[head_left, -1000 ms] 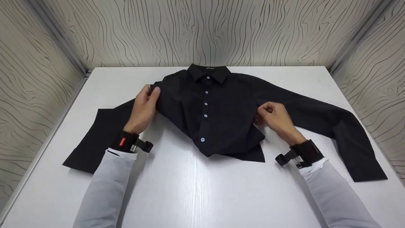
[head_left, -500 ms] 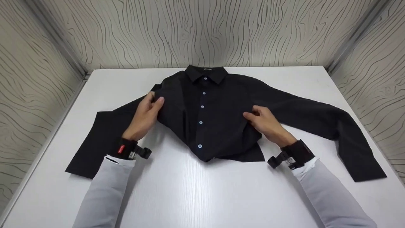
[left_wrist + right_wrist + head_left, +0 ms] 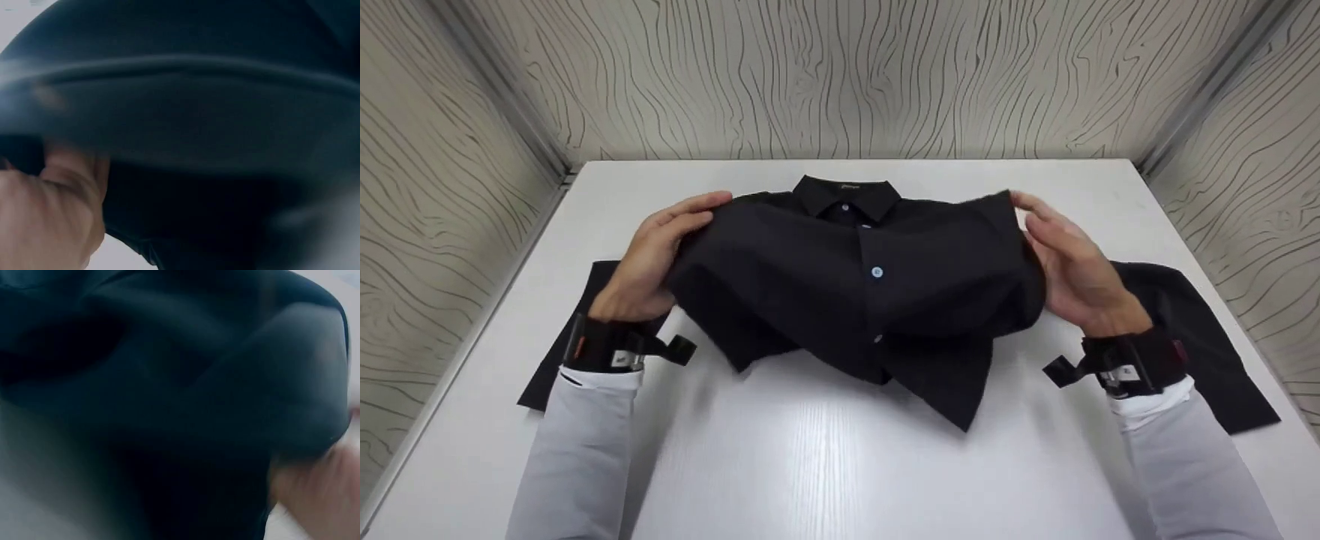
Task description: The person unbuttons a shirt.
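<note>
Because the black shirt [image 3: 787, 262] looks soft and light — apt to sag — both hands [image 3: 649, 251] [image 3: 1076, 274] sensibly grip it at opposite sides

The white tabletop [image 3: 765, 480] is leaving room between the grey sleeves [image 3: 570, 457], while the black button-up shirt [image 3: 787, 262] is blocking the middle and a wood-patterned panel [image 3: 840, 82] the back.

Arms [image 3: 574, 457] extended forward, wrists [image 3: 1117, 319] well apart, fingers [image 3: 694, 205] raised
</note>
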The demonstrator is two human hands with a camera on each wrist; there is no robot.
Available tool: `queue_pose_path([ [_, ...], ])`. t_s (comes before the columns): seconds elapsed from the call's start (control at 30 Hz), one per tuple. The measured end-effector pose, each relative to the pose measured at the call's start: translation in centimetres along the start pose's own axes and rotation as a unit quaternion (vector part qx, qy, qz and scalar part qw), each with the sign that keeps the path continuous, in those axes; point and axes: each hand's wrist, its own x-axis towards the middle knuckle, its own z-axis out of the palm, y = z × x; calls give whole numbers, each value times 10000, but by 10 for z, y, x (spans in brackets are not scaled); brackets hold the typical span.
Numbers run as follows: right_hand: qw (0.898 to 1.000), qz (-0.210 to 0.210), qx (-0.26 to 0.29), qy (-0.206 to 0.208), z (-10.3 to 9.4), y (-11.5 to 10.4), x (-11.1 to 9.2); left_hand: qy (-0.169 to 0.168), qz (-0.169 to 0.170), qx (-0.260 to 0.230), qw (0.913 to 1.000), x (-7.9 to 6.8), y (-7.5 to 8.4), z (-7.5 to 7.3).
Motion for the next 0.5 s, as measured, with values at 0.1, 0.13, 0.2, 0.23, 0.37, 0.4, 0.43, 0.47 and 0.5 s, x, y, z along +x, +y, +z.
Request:
queue_pose_path([
  [0.1,9962,8,-477,-727,1,-5,-10,-484,-86,235,9985,-10,4,-1],
  [0.13,9935,147,-935,-627,2,-6,-12,-626,-150,309,9974,-13,4,-3],
  [0.2,9839,585,-1664,-287,3,-7,-18,-915,-346,358,9946,-21,5,-5],
  [0.23,9800,826,-1806,-136,5,-9,-21,-1014,-447,296,9934,-26,6,-6],
  [0.37,9760,1421,-1631,-232,4,-19,-38,-1024,-684,77,9924,-42,11,-7],
  [0.4,9754,1499,-1586,-321,2,-19,-41,-978,-703,89,9927,-44,11,-7],
  [0.43,9723,1549,-1713,-358,1,-19,-43,-899,-717,248,9931,-45,10,-9],
  [0.47,9646,1476,-2154,-375,-2,-16,-44,-818,-753,626,9918,-45,7,-11],
  [0.5,9495,1421,-2778,-325,-5,-12,-44,-753,-783,1237,9864,-44,4,-15],
])
